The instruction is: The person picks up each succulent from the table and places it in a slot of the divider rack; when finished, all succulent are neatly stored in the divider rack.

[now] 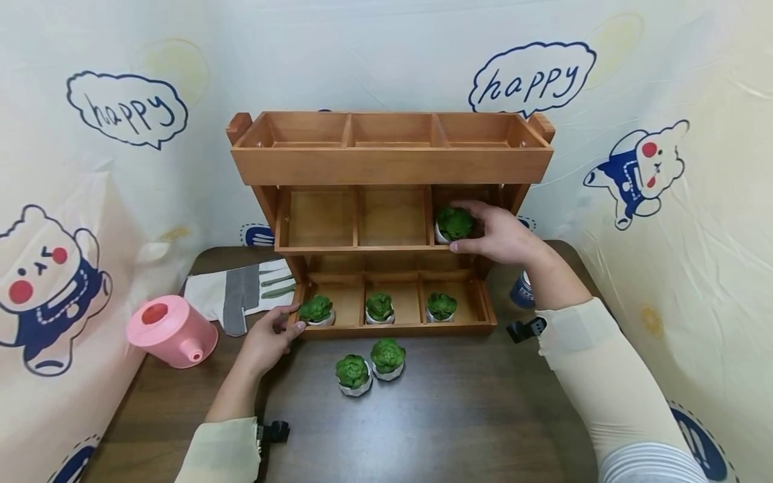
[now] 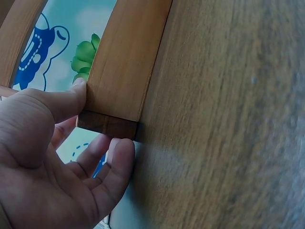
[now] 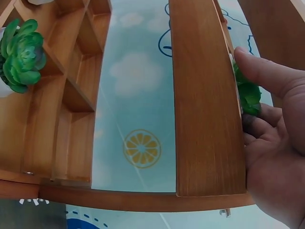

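Note:
A three-tier wooden shelf (image 1: 392,168) with divided trays stands on the table. In the middle tier's right compartment, my right hand (image 1: 504,235) holds a small potted succulent (image 1: 454,223) between thumb and fingers; the right wrist view shows its green leaves (image 3: 249,93) behind the tray's front board (image 3: 207,105). My left hand (image 1: 268,342) grips the bottom tray's front left corner (image 2: 107,123), thumb above and fingers at its end. Three more succulents sit in the bottom tray, at left (image 1: 317,310), middle (image 1: 380,306) and right (image 1: 441,306).
Two potted succulents, one nearer (image 1: 353,372) and one farther (image 1: 388,355), stand on the table (image 1: 435,409) before the shelf. At left are a pink watering can (image 1: 172,332) and a work glove (image 1: 238,292). A blue can (image 1: 522,292) is partly behind my right forearm.

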The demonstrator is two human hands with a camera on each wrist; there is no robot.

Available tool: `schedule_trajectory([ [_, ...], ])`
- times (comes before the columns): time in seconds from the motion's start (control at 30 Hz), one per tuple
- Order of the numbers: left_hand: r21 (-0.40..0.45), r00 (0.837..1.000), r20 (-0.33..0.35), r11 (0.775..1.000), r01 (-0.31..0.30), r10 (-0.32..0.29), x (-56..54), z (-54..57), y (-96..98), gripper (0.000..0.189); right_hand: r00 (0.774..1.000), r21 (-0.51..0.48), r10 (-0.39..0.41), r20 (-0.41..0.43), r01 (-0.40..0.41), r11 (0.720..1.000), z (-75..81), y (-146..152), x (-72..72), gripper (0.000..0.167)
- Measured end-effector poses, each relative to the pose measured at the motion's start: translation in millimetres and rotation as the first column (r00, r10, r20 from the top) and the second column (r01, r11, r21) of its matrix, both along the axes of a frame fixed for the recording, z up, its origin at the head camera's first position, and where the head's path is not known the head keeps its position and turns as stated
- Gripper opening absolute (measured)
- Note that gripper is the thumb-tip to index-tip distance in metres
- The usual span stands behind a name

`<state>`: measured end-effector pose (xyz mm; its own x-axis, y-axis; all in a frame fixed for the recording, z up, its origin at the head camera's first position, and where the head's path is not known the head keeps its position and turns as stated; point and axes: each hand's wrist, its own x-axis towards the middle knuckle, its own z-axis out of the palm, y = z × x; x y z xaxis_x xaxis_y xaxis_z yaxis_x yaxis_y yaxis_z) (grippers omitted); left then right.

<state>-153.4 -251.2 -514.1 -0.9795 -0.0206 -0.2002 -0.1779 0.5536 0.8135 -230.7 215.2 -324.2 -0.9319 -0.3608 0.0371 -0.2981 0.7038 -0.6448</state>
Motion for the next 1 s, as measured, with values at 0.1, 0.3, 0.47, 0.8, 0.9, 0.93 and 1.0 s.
schedule_trajectory([
  [0.1, 0.01, 1.0, -0.019, 1.0, 0.001, -0.001, 0.0, -2.0, 0.4, 0.05, 1.0, -0.005, -0.007, -0.003, 0.007, 1.0, -0.9, 1, 1.0, 0.08],
  [0.3, 0.015, 1.0, -0.025, 1.0, 0.002, -0.001, 0.6, -3.5, 1.1, 0.05, 0.999, -0.007, -0.002, -0.032, 0.002, 1.0, -1.8, 3, 3.0, 0.08],
  [0.47, 0.014, 1.0, -0.01, 1.0, -0.003, 0.003, -0.4, -3.0, 0.8, 0.05, 0.999, -0.06, -0.011, -0.034, 0.009, 0.998, -2.3, 8, 6.0, 0.078],
  [0.8, 0.011, 1.0, -0.011, 1.0, 0.002, -0.001, -0.8, -1.4, 0.2, 0.051, 0.999, -0.163, -0.007, -0.045, 0.0, 0.987, -5.6, 17, 17.0, 0.073],
  [0.9, 0.013, 1.0, -0.013, 1.0, 0.006, -0.006, -0.2, -0.3, 0.3, 0.051, 0.998, -0.182, -0.012, -0.058, 0.001, 0.983, -6.0, 17, 20.2, 0.071],
  [0.93, 0.013, 1.0, -0.013, 1.0, 0.007, -0.007, 0.0, 0.0, 0.4, 0.051, 0.998, -0.191, -0.012, -0.064, 0.0, 0.982, -6.3, 18, 21.2, 0.071],
  [1.0, 0.011, 1.0, -0.013, 1.0, 0.01, -0.01, -0.1, -0.3, 0.4, 0.052, 0.997, -0.205, -0.014, -0.076, -0.002, 0.979, -6.3, 18, 23.8, 0.069],
])
